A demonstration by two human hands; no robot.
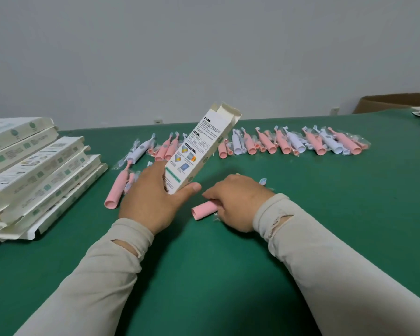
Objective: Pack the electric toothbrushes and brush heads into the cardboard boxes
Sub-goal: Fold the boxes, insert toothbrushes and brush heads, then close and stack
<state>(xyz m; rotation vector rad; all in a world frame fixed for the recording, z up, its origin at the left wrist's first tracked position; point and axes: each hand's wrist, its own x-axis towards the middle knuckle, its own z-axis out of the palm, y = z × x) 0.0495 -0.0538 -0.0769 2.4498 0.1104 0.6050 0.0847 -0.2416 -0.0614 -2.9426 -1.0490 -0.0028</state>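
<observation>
Fingers of the right hand curl round a pink toothbrush handle on the table, while the left hand grips an open-topped cardboard box, tilted, so loading seems next: aim the handle into the mouth.

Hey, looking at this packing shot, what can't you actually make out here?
Head view only:
- Pink toothbrush: the right hand covers all but its butt end.
- Box: print too small to read; the left hand hides its lower end.
- Box stack: cut off by the left edge.
- Brown carton: cut off at right.
</observation>
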